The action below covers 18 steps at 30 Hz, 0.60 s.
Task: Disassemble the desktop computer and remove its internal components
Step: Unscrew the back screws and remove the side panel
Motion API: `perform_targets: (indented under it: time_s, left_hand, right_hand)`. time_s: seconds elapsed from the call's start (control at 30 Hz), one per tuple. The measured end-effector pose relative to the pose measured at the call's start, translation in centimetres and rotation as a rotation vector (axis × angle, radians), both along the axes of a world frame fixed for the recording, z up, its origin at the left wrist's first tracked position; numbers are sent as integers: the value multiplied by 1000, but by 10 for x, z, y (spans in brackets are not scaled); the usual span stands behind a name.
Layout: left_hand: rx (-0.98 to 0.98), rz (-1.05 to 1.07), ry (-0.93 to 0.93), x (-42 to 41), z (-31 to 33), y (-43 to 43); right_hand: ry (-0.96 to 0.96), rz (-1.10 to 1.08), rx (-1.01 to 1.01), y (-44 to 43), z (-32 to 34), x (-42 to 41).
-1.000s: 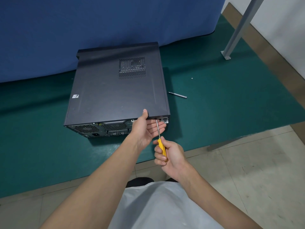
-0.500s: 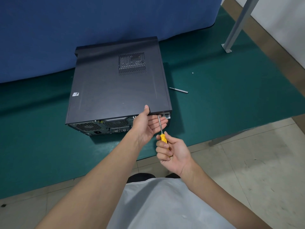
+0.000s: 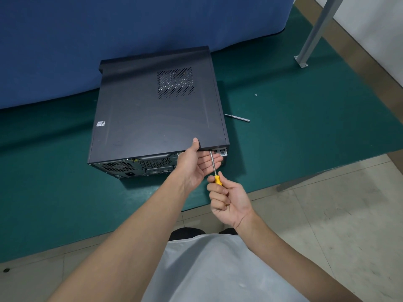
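A black desktop computer case (image 3: 152,114) lies on its side on the green mat, its rear panel with fan grilles and ports facing me. My left hand (image 3: 196,162) rests at the case's near right edge, thumb on the top panel and straight fingers under the rear lip. My right hand (image 3: 226,201) grips a yellow-handled screwdriver (image 3: 214,171), whose metal shaft points up to the rear top right corner of the case. The tip sits just under the panel edge.
The green mat (image 3: 305,131) covers the floor up to a blue curtain (image 3: 109,40). A loose metal bit (image 3: 238,117) lies right of the case, and a small screw (image 3: 256,94) beyond it. A grey metal post (image 3: 314,35) stands at the back right. Tiled floor is nearest me.
My right hand has slid a little lower on the screwdriver handle and turned slightly. The left hand and the case keep their places; the camera has shifted a bit.
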<state>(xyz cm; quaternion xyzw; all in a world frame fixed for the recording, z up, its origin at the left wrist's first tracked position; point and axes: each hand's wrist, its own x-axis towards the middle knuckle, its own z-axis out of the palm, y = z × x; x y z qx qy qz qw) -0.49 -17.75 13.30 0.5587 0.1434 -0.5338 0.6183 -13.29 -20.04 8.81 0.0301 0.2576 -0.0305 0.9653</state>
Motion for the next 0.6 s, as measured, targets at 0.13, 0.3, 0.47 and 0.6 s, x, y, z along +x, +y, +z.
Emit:
perform_targets:
  time_s: [0.13, 0.3, 0.47, 0.6]
  left_hand:
    - [12, -1, -10, 0, 2, -1]
    - [20, 0, -13, 0, 3, -1]
    - [26, -8, -11, 0, 1, -2]
    - [14, -8, -44, -3, 0, 0]
  right_hand:
    - [6, -13, -10, 1, 2, 2]
    - [187, -4, -190, 2, 10, 5]
    - [590, 109, -773, 12, 18, 18]
    - [824, 221, -1167, 19, 18, 24]
